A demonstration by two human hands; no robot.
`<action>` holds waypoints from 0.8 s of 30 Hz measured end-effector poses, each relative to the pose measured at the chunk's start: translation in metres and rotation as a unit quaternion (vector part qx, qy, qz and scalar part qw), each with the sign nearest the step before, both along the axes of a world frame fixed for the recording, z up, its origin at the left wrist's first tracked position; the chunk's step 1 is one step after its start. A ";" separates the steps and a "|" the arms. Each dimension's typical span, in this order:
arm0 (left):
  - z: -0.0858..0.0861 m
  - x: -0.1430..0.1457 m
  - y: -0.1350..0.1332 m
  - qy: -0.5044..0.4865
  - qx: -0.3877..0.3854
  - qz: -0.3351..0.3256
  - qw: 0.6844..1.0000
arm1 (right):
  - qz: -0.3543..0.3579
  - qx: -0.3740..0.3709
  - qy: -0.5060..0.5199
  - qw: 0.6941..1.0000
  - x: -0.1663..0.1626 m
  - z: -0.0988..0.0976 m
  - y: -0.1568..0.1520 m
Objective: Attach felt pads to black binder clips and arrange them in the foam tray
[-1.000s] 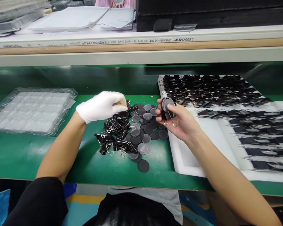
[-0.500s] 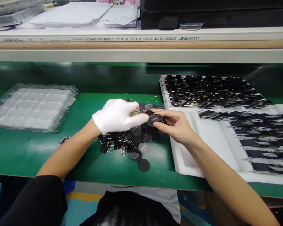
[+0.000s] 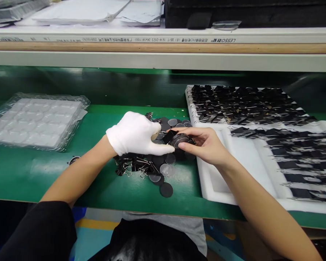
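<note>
My right hand (image 3: pixel 206 145), bare, grips a round black disc-shaped part (image 3: pixel 180 140) between thumb and fingers, over the loose pile. A black binder clip (image 3: pixel 169 137) sits on the part's left edge, and another dark clip shows partly at its right. My left hand (image 3: pixel 138 134), in a white glove, is just left of that clip. Its thumb and forefinger are spread apart, thumb tip close to the part; its other fingers are hidden. Below lie black and clear discs (image 3: pixel 166 190) and a heap of loose binder clips (image 3: pixel 136 165).
At right, a white foam tray (image 3: pixel 210 181) holds rows of clipped black parts (image 3: pixel 301 163); another filled tray (image 3: pixel 188 96) stands behind it. Clear plastic trays (image 3: pixel 38 121) are stacked at left. A small round part (image 3: pixel 74 160) lies by my left forearm. A shelf (image 3: pixel 152 59) crosses above the green bench.
My left thumb and forefinger have spread apart at the clip on the part's left edge. My right hand keeps its hold, nearly still. The view has shifted slightly.
</note>
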State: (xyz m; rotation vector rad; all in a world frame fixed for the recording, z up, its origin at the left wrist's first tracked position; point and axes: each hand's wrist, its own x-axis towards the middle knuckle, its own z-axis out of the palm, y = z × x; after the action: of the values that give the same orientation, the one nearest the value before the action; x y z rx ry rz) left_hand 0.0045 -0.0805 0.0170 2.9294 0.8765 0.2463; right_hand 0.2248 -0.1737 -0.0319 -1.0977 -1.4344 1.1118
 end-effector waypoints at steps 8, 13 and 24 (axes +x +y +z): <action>0.003 -0.001 0.009 -0.082 -0.080 0.022 0.993 | -0.071 0.079 -0.056 0.993 0.013 0.007 0.004; 0.003 -0.002 0.011 -0.124 -0.163 -0.039 0.978 | -0.066 0.020 -0.093 0.993 0.028 0.002 0.007; -0.010 0.009 -0.002 -0.120 -0.211 -0.077 0.967 | -0.041 0.038 -0.143 0.988 0.043 0.012 0.002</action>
State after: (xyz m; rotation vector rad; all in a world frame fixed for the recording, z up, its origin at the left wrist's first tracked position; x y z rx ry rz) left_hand 0.0138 -0.0829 0.0067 2.4894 0.5784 0.3449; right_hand 0.2677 -0.1721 -0.0197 -1.2882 -1.6246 0.8592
